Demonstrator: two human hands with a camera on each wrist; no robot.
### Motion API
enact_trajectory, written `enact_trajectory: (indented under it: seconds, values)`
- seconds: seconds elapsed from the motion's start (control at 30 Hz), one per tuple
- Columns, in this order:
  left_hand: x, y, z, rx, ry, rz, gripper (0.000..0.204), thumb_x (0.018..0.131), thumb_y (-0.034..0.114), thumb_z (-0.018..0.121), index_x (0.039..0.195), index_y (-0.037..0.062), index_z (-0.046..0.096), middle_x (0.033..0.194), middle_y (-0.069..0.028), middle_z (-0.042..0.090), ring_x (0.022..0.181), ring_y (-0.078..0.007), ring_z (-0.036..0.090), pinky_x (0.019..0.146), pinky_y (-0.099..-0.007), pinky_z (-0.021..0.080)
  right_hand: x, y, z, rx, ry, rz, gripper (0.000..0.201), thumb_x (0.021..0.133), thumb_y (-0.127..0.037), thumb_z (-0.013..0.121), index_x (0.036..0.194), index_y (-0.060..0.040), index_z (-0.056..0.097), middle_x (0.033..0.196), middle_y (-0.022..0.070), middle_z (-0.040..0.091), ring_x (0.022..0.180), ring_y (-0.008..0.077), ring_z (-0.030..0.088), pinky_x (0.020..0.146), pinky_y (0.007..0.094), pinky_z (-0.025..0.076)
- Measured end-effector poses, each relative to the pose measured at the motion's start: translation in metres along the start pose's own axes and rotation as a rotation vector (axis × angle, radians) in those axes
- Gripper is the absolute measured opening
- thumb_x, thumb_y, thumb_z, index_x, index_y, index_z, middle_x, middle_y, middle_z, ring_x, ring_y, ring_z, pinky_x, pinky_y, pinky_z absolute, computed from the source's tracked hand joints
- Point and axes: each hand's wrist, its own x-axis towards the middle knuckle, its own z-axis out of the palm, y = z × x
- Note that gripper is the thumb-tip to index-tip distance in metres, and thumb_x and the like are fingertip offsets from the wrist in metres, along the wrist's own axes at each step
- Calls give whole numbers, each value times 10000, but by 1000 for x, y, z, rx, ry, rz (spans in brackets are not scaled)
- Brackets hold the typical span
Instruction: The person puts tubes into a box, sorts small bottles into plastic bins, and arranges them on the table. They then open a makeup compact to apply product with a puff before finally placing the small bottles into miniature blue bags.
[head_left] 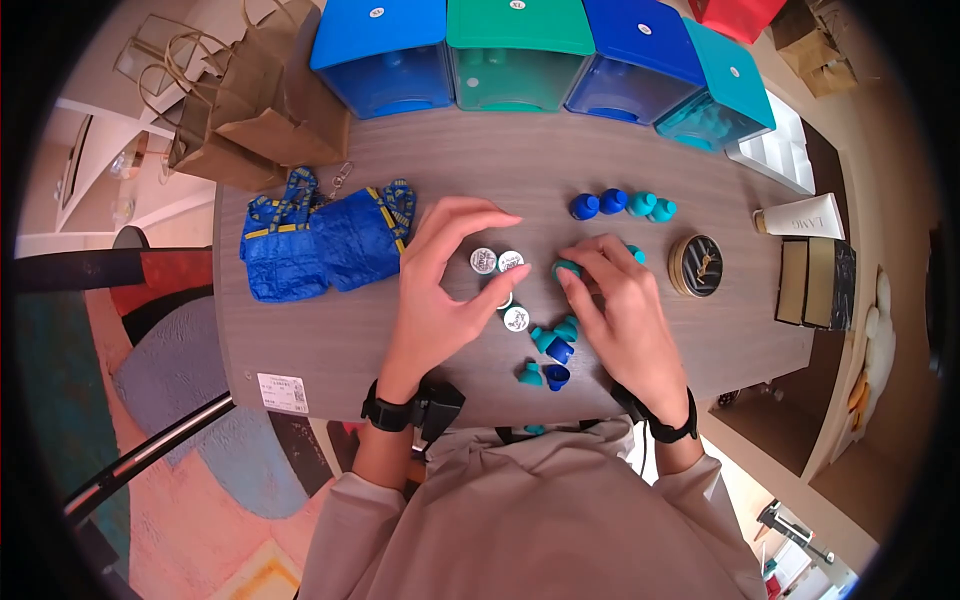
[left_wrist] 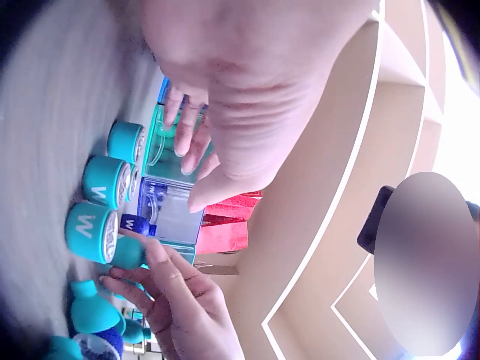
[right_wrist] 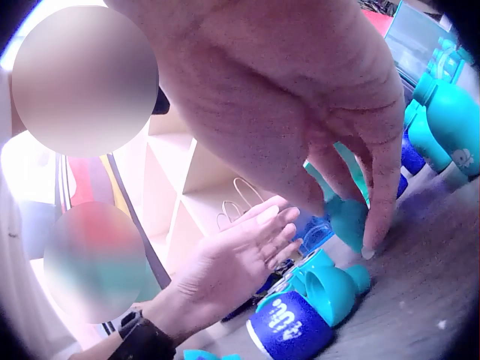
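My right hand (head_left: 625, 310) pinches a teal piece (head_left: 567, 268) between thumb and fingers near the table's middle; the right wrist view shows this teal piece (right_wrist: 346, 221) under the fingers. My left hand (head_left: 445, 285) is held with fingers spread and slightly bent, holding nothing, beside several round teal containers with white printed tops (head_left: 484, 261). In the left wrist view, these containers (left_wrist: 91, 233) stand close together. Several loose teal pieces (head_left: 530, 374) and blue pieces (head_left: 556, 377) lie between the hands, towards the body. Blue bottle-shaped pieces (head_left: 584, 206) and teal ones (head_left: 641, 203) form a row farther back.
Blue and green clear-fronted bins (head_left: 520, 80) line the back. Paper bags (head_left: 285, 110) and blue pouches (head_left: 355, 240) are at left. A round black-and-gold tin (head_left: 696, 266), a white tube (head_left: 803, 217) and a dark box (head_left: 830, 283) are at right.
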Motion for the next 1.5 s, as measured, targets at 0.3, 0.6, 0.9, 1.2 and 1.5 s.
enact_trajectory:
  seconds: [0.3, 0.6, 0.9, 1.2, 1.5]
  values:
    - [-3, -8, 8, 203, -173, -1, 296, 848, 70, 881, 1128, 50, 787, 1168, -75, 709, 1083, -286, 667, 998, -384, 492, -28, -27, -18, -174, 79, -259, 193, 946, -13, 778, 1122, 38, 717, 1135, 160, 655, 810, 326, 701, 673, 446, 569]
    - [-5, -5, 11, 225, -170, -50, 278, 822, 37, 857, 1090, 75, 792, 1113, -64, 692, 1055, -286, 650, 973, -380, 462, -156, -3, 25, -572, -543, -587, 403, 810, -112, 698, 1176, 55, 711, 911, 79, 616, 796, 174, 670, 624, 289, 582]
    - [-7, -7, 10, 244, -107, -105, 263, 800, 57, 892, 1049, 65, 807, 1090, -64, 690, 1025, -268, 662, 957, -372, 465, -165, 12, 55, -672, -509, -496, 399, 859, -134, 681, 1193, 81, 716, 980, 148, 664, 873, 242, 702, 681, 320, 596]
    - [-6, -9, 13, -3, 48, -243, 247, 920, 44, 860, 1159, 20, 803, 1133, -55, 795, 1014, -129, 725, 885, -306, 563, -172, 17, 73, -661, -502, -301, 409, 886, -127, 682, 1264, 25, 713, 1050, 216, 698, 953, 348, 725, 786, 422, 618]
    - [-5, 0, 10, -145, 5, -132, 380, 907, -83, 827, 1280, -30, 778, 1229, -105, 742, 1030, -151, 723, 911, -276, 587, -170, 19, 70, -507, -591, -147, 453, 931, -69, 643, 1379, -9, 662, 1128, 290, 664, 1004, 438, 722, 820, 489, 620]
